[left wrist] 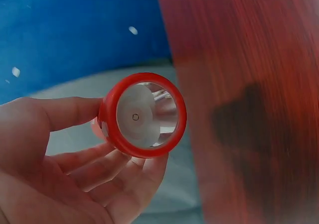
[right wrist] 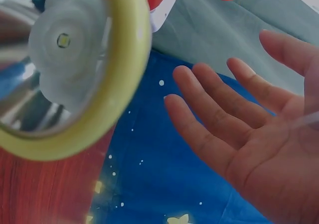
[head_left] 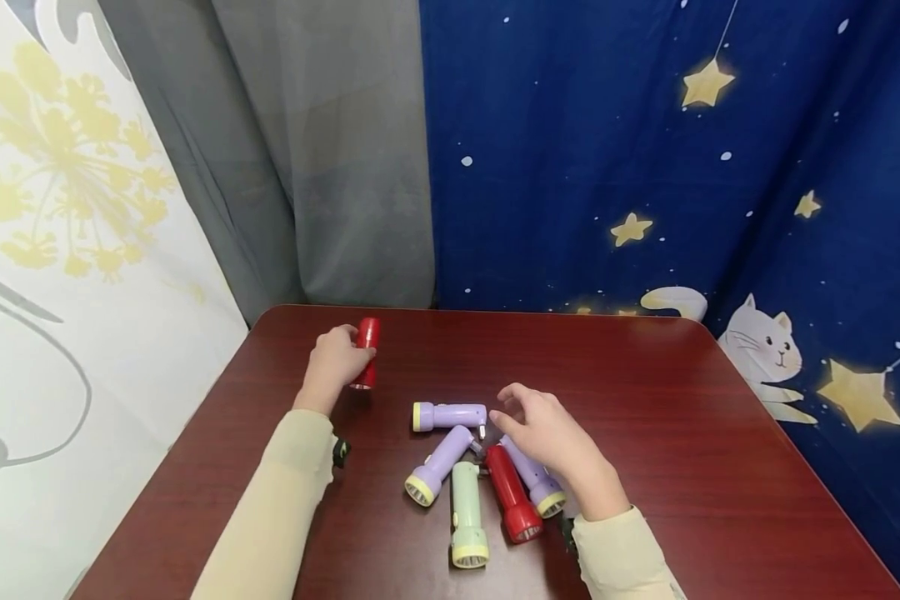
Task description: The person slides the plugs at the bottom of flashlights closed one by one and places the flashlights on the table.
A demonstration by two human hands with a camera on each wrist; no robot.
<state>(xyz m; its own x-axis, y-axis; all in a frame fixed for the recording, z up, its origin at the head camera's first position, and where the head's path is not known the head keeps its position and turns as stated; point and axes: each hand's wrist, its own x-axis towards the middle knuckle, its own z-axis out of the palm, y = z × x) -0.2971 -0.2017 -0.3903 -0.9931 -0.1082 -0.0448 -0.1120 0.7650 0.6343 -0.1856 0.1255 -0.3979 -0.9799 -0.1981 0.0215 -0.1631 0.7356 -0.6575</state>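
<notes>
My left hand (head_left: 334,360) grips a red flashlight (head_left: 368,335) by its body, over the back left of the table. In the left wrist view its round lens and red rim (left wrist: 182,117) face the camera, with thumb and fingers around the body. My right hand (head_left: 553,435) hovers with nothing in it, fingers loosely bent, partly over a purple flashlight (head_left: 534,475) with a yellow rim. The right wrist view shows the relaxed fingers (right wrist: 214,117) beside a large yellow-rimmed lens (right wrist: 127,74). Just left of that hand lies another purple flashlight (head_left: 453,416).
On the dark red table (head_left: 645,367), between the arms, lie a third purple flashlight (head_left: 447,455), a pale green flashlight (head_left: 467,504) and a second red flashlight (head_left: 507,487), close together. A grey curtain (head_left: 360,167) and a blue starry curtain (head_left: 555,167) hang behind the table's far edge.
</notes>
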